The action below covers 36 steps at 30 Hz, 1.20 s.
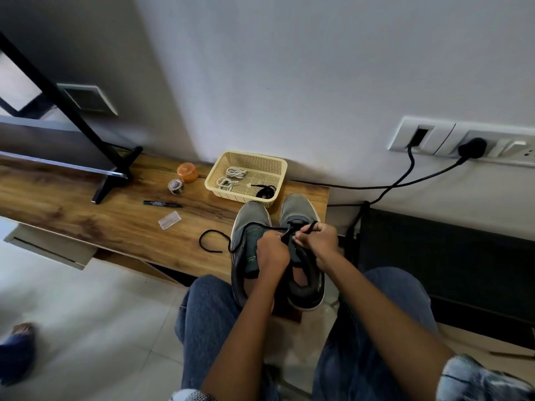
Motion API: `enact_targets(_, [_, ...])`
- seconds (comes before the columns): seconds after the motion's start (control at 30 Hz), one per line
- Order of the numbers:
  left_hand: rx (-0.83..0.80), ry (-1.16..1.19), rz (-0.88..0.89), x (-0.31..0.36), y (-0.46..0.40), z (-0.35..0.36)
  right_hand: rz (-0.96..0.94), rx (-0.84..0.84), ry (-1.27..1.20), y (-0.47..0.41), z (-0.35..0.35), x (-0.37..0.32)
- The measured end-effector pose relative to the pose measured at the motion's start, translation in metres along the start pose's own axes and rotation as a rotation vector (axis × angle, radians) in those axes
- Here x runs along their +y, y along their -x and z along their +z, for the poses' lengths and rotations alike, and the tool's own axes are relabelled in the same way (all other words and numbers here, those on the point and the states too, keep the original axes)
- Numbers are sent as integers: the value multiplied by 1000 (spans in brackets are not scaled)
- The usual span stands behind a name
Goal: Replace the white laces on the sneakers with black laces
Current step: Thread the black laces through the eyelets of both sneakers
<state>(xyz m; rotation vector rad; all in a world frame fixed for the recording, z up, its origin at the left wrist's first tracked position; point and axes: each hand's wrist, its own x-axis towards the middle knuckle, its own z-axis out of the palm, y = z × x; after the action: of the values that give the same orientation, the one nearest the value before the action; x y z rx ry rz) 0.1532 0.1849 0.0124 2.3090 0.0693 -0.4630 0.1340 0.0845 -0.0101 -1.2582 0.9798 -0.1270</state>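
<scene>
A person seated at a wooden bench (86, 209) worked a black lace (214, 241) into the right sneaker (301, 209), which stood beside the left sneaker (249, 221) at the bench's near edge. The left hand (272, 250) and right hand (321, 238) each pinched a lace strand over the eyelets; its slack looped toward 9 o'clock. At 12 o'clock, a basket (246, 160) held white laces (231, 176) and another black lace.

Two grey mesh sneakers (301, 209) stood side by side at the wooden bench's edge, toes towards a cream plastic basket (231, 163) holding coiled white laces (231, 176); a black cord lace (211, 241) trailed leftwards from the right shoe's eyelets.
</scene>
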Motion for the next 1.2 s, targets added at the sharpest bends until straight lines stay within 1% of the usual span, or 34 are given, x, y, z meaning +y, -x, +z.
enact_targets(0.17, [-58,30,-62,-4,-9,-3,-83,34,81,0,10,12])
enact_targets(0.47, [-58,48,-34,-5,-9,-3,-139,48,216,-1,11,20])
enact_targets(0.7, [-108,90,-17,-10,-15,-3,-212,127,321,9,16,17])
enact_targets(0.83, [-97,71,-21,-12,-20,-4,-218,126,318,9,15,17])
enact_targets(0.97, [-62,-29,55,-10,-23,-3,-242,120,327,8,12,20])
enact_targets(1.07, [-47,-69,80,-8,-25,-3,-255,105,314,7,11,24])
enact_targets(1.2, [-43,-82,76,-6,-26,-4,-227,31,287,6,6,18])
